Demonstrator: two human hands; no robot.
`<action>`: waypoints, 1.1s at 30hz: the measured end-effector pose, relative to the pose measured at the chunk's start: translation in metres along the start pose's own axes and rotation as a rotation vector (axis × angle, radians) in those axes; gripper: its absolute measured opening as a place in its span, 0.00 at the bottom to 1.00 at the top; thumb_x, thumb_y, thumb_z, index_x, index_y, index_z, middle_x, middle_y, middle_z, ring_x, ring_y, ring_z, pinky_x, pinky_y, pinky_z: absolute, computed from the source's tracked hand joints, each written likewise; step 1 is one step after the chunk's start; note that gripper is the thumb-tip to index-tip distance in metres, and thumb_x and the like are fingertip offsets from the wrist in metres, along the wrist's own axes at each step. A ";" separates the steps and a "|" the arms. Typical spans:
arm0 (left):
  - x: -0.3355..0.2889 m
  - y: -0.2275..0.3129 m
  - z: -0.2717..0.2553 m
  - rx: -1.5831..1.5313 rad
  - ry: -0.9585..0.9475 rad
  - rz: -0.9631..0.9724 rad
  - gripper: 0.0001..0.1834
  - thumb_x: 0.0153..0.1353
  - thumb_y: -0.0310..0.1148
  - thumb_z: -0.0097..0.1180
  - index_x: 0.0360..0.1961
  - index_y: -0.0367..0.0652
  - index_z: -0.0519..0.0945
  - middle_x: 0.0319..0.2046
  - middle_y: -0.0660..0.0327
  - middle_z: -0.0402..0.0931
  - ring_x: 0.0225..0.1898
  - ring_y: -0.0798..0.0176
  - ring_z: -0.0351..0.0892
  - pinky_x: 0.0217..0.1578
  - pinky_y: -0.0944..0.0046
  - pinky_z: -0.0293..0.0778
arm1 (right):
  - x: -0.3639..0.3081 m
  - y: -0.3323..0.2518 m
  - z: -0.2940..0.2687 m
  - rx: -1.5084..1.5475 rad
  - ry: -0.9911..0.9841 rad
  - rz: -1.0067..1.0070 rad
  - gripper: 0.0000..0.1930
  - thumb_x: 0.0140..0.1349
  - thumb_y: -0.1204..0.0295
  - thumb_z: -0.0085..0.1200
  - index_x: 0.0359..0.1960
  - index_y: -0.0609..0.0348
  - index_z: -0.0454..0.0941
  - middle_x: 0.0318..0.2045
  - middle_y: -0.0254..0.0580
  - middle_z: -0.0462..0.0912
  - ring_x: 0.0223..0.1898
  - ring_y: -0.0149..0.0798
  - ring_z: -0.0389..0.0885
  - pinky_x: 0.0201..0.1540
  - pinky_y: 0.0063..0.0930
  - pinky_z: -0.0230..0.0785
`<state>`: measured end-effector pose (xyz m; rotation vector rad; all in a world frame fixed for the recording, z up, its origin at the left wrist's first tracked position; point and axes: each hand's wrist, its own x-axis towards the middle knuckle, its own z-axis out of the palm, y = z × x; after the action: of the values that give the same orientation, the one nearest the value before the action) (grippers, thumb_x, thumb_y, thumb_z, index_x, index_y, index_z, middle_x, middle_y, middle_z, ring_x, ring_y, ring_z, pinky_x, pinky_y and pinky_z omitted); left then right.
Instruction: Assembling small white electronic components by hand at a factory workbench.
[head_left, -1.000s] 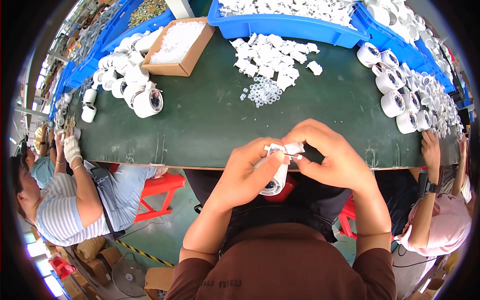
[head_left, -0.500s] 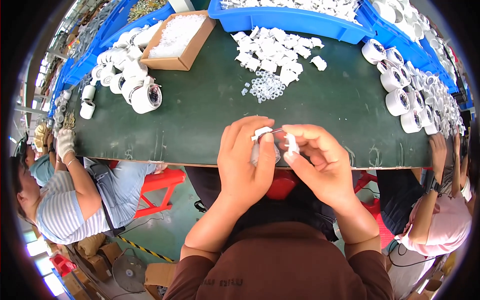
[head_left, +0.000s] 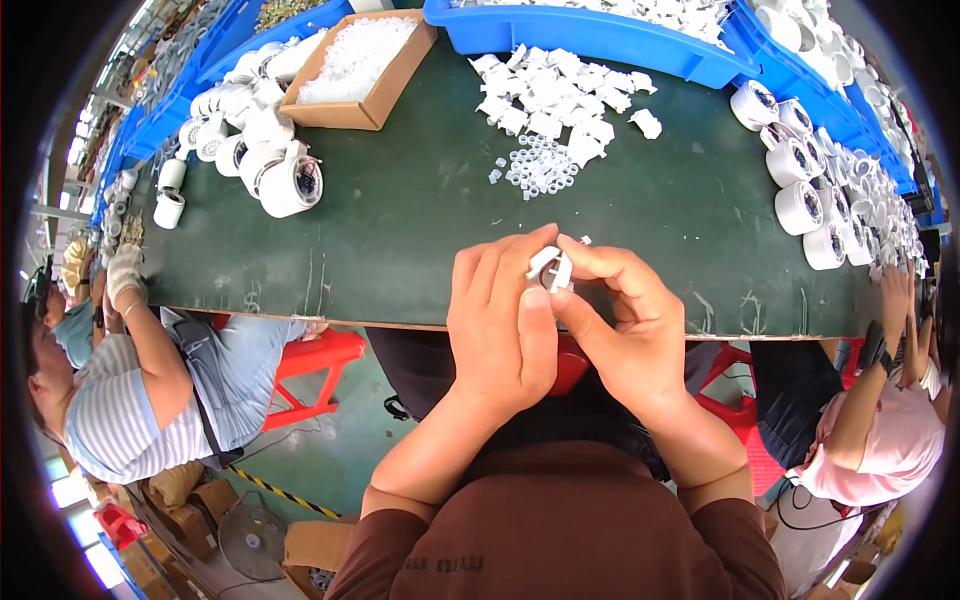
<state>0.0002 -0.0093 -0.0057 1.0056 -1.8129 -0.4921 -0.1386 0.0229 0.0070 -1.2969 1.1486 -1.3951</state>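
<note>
While our two hands meet just above the near edge of the green table (head_left: 400, 250), we have a small white plastic part (head_left: 564, 272) between our fingertips, a dark gap showing in its middle. Our left hand (head_left: 503, 322) is curled with its fingers close together and its thumb laid against the near side of the part; we cannot tell what else the palm covers. Our right hand (head_left: 622, 325) pinches the part's right side between thumb and forefinger, the other fingers bent loosely. Beyond our hands lie a cluster of clear rings (head_left: 541, 168) and, touching it, a heap of white pieces (head_left: 560, 95), with a blue bin (head_left: 590, 40) behind them. To our left we have white camera housings (head_left: 290, 187) next to a cardboard box (head_left: 372, 110) of translucent bits; to our right, more white housings (head_left: 799, 208) stand grouped. A gloved co-worker (head_left: 112, 400) sits on our left, and another in pink (head_left: 885, 430) on our right.
</note>
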 end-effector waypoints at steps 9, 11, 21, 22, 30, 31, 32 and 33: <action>-0.002 -0.005 0.002 0.039 0.011 0.087 0.18 0.68 0.38 0.47 0.51 0.37 0.78 0.45 0.53 0.80 0.43 0.48 0.74 0.47 0.54 0.70 | -0.005 0.013 0.005 -0.127 0.055 -0.147 0.21 0.63 0.89 0.58 0.57 0.61 0.77 0.48 0.35 0.79 0.51 0.29 0.77 0.56 0.26 0.70; -0.003 -0.008 -0.001 0.031 0.025 0.115 0.17 0.67 0.37 0.50 0.51 0.38 0.78 0.45 0.53 0.80 0.43 0.48 0.74 0.47 0.54 0.70 | -0.001 0.007 -0.002 -0.120 -0.108 -0.140 0.20 0.65 0.88 0.56 0.58 0.61 0.77 0.49 0.37 0.79 0.51 0.30 0.78 0.56 0.26 0.72; -0.003 -0.016 -0.015 -0.040 -0.047 0.146 0.14 0.63 0.28 0.58 0.49 0.35 0.78 0.46 0.50 0.82 0.43 0.50 0.78 0.47 0.56 0.72 | 0.015 -0.006 -0.020 0.283 -0.210 0.310 0.05 0.70 0.82 0.55 0.45 0.66 0.78 0.43 0.39 0.82 0.45 0.28 0.79 0.51 0.25 0.73; -0.001 -0.016 -0.017 -0.042 -0.044 0.148 0.14 0.63 0.28 0.58 0.49 0.35 0.78 0.46 0.50 0.82 0.43 0.50 0.78 0.47 0.56 0.72 | 0.025 -0.014 -0.027 0.205 -0.255 0.440 0.04 0.68 0.80 0.57 0.43 0.65 0.80 0.42 0.38 0.82 0.44 0.27 0.79 0.50 0.24 0.72; 0.007 -0.006 -0.011 0.064 -0.086 0.073 0.14 0.55 0.25 0.64 0.44 0.40 0.81 0.44 0.56 0.84 0.40 0.51 0.78 0.45 0.57 0.73 | 0.091 0.015 -0.043 -0.507 -0.189 -0.143 0.05 0.64 0.78 0.63 0.41 0.60 0.84 0.36 0.34 0.81 0.36 0.27 0.80 0.38 0.22 0.72; 0.007 -0.006 -0.010 0.066 -0.088 0.074 0.14 0.55 0.25 0.64 0.44 0.40 0.81 0.44 0.56 0.84 0.40 0.51 0.78 0.45 0.57 0.73 | 0.094 0.019 -0.037 -0.504 -0.187 -0.143 0.05 0.64 0.78 0.63 0.41 0.60 0.84 0.36 0.34 0.81 0.36 0.27 0.80 0.38 0.22 0.72; 0.007 -0.005 -0.010 0.078 -0.080 0.069 0.14 0.55 0.25 0.64 0.44 0.40 0.81 0.44 0.56 0.84 0.40 0.51 0.78 0.44 0.57 0.73 | 0.097 0.022 -0.032 -0.594 -0.180 -0.243 0.06 0.63 0.78 0.64 0.41 0.59 0.84 0.36 0.35 0.81 0.35 0.30 0.80 0.37 0.24 0.72; 0.007 -0.005 -0.010 0.090 -0.072 0.064 0.14 0.55 0.25 0.64 0.44 0.40 0.81 0.43 0.56 0.84 0.40 0.51 0.78 0.44 0.57 0.73 | 0.100 0.027 -0.029 -0.684 -0.171 -0.343 0.06 0.62 0.77 0.64 0.41 0.58 0.84 0.36 0.36 0.80 0.34 0.33 0.81 0.36 0.26 0.72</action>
<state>0.0097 -0.0168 -0.0012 0.9986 -1.9397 -0.4156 -0.1728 -0.0784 -0.0025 -2.1344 1.3881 -1.1190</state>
